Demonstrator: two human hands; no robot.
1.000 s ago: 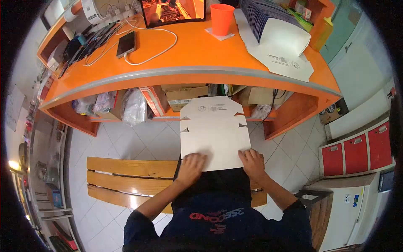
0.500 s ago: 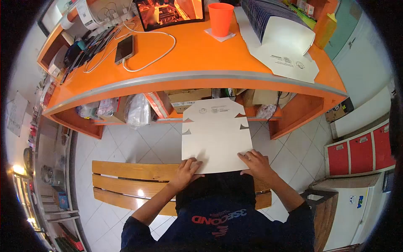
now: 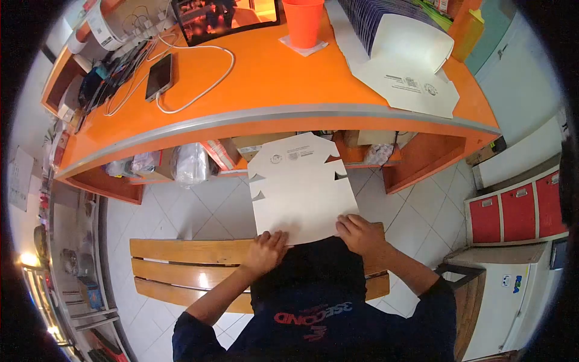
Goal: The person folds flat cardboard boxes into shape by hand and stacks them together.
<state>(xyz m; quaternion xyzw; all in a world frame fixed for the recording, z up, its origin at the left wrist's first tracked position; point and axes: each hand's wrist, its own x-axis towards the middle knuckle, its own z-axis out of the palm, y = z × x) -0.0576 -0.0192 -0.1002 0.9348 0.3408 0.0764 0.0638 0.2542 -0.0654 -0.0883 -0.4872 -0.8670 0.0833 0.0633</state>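
Observation:
A flat white card sheet (image 3: 301, 193) with notched sides and small print at its far end lies over my lap, tilted a little to the left. My left hand (image 3: 267, 250) grips its near left corner, fingers on top. At the near right corner, my right hand (image 3: 360, 234) holds the edge with fingers on top; the thumbs are mostly hidden. On the desk at the upper right, a row of folded dark-blue and white card pieces (image 3: 410, 42) stands on another printed white sheet (image 3: 416, 90).
The orange desk (image 3: 271, 78) curves across the front. On it are a phone (image 3: 160, 77) with a white cable, an orange cup (image 3: 303, 24) and a screen (image 3: 226, 18). A wooden bench (image 3: 187, 274) is around me. Red drawers (image 3: 518, 211) stand at the right.
The sheet has turned slightly anticlockwise, its far end moving left. My right hand has shifted a little left along with its corner. The whole view has shifted slightly.

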